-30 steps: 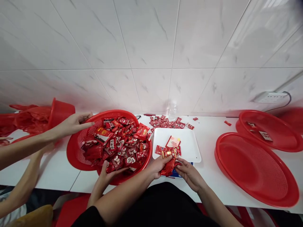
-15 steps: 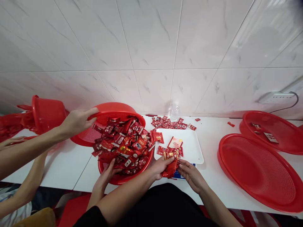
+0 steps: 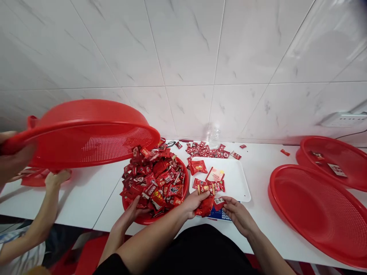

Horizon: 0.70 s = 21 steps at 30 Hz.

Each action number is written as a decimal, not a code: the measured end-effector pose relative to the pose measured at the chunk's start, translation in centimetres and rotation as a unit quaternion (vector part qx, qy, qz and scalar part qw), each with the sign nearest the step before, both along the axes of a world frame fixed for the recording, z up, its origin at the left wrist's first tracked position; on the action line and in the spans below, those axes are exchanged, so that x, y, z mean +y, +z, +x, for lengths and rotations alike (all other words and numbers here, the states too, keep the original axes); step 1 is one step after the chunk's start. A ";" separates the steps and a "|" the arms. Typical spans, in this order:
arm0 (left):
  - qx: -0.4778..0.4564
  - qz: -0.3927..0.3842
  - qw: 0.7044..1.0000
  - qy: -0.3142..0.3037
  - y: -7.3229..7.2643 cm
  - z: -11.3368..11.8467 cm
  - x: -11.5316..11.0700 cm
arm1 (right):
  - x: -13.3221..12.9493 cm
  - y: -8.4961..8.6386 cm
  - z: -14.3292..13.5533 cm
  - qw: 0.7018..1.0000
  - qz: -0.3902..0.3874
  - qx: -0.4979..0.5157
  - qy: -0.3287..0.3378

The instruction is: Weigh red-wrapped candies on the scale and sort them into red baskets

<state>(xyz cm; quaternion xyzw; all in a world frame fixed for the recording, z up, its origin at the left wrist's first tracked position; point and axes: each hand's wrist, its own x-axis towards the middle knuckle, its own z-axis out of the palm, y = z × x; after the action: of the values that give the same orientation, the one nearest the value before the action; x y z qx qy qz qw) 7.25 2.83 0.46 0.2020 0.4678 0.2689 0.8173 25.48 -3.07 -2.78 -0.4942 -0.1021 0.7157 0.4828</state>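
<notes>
My left hand (image 3: 192, 204) is closed around a bunch of red snack packets (image 3: 205, 206), with a gold-patterned packet (image 3: 204, 190) on top. My right hand (image 3: 238, 214) pinches a small red packet (image 3: 219, 203) by its edge, just right of the bunch. Both hands are over the near edge of a white tray (image 3: 236, 177). On the tray lie a red packet (image 3: 197, 167), a pale card-like packet (image 3: 215, 174) and another red packet, partly covered. Below the tray shows a blue panel with buttons (image 3: 225, 214), perhaps of a scale.
To the left, a red basket (image 3: 186, 179) is heaped with red packets. A co-worker's hand (image 3: 129, 214) touches the heap; another hand tilts a large red basket (image 3: 94, 110) above it. Small packets (image 3: 206, 150) lie by the wall. Two red baskets (image 3: 318, 206) stand at right.
The co-worker's large basket has lifted and swung left, its packets now in the basket below. My right hand has drawn a small red packet slightly away from the bunch in my left.
</notes>
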 end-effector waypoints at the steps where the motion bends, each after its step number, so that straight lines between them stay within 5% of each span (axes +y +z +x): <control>1: -0.005 -0.003 1.000 0.005 0.0 -0.2 0.1 | 0.1 -0.2 0.3 1.000 0.001 -0.002 -0.007; 12: -0.014 -0.041 0.998 0.037 -0.6 -1.3 0.7 | 2.3 -0.9 3.2 0.987 0.012 -0.013 -0.158; 21: -0.028 -0.038 0.999 0.004 -1.4 -1.1 0.2 | 0.6 1.2 -0.4 1.000 0.005 -0.027 0.016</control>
<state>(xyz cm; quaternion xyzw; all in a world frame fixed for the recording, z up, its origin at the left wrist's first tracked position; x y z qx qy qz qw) 6.18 3.05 -0.90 0.1612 0.4557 0.2597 0.8360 25.06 -2.44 -1.56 -0.5089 -0.1265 0.7091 0.4714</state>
